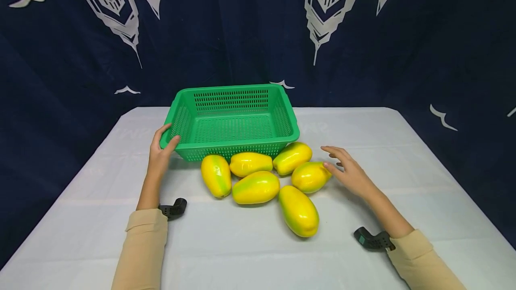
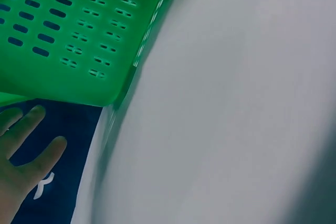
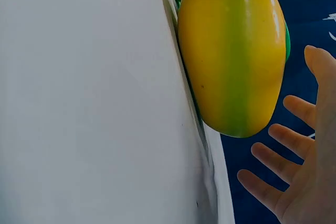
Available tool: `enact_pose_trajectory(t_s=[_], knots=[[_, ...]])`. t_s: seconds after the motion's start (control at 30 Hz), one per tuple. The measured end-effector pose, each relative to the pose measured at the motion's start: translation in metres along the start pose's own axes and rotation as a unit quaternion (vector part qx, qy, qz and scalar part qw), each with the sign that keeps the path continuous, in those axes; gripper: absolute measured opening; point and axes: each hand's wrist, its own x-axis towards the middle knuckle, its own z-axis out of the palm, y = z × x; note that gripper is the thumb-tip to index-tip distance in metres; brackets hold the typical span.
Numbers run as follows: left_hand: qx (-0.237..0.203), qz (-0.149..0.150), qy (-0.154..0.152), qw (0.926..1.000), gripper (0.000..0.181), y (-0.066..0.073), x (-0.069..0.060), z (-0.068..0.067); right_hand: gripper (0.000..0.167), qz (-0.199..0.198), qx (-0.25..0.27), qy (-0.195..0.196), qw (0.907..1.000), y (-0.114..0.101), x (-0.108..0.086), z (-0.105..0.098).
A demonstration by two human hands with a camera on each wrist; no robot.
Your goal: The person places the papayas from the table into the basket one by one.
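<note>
A green plastic basket point(image 1: 238, 147) with perforated walls stands at the back of the table, its inside bare. My left hand point(image 1: 160, 151) is at its front left corner, thumb and fingers apart; the left wrist view has these fingers spread just beside the basket wall point(image 2: 58, 30). Several yellow papayas with green streaks lie in front of the basket. My right hand point(image 1: 350, 174) is beside the rightmost papaya point(image 1: 310, 176), the thumb tip overlapping its edge in the head view. Seen from the right wrist, spread fingers point(image 3: 286, 142) stand apart from a large papaya point(image 3: 231, 56).
A white cloth covers the table point(image 1: 225, 254). One papaya point(image 1: 298, 211) lies nearest the front, and another point(image 1: 216, 176) is leftmost. Behind the table hangs a dark blue curtain point(image 1: 225, 35) with white drawings. Each wrist bears a black camera point(image 1: 173, 209).
</note>
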Motion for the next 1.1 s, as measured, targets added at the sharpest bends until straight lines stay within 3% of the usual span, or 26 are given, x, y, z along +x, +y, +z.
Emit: enact_pose_trajectory(t_s=[0.37, 0.53, 0.77, 1.1], knots=[[-0.043, -0.038, -0.028, 0.998, 0.054, 0.002, -0.003, -0.004, 0.048, 0.013, 0.064, -0.022, 0.9976, 0.003, 0.0, 0.011], [-0.059, -0.051, -0.024, 0.9967, 0.054, 0.003, -0.001, -0.003, 0.048, 0.031, 0.086, -0.025, 0.9955, 0.004, -0.001, 0.015], [-0.065, -0.053, -0.017, 0.9963, 0.051, -0.003, 0.0, 0.0, 0.047, 0.04, 0.167, -0.041, 0.9843, 0.01, -0.005, 0.016], [-0.092, -0.044, -0.003, 0.9948, 0.047, -0.003, -0.002, 0.006, 0.048, 0.025, 0.224, -0.05, 0.9729, 0.016, -0.007, 0.018]])
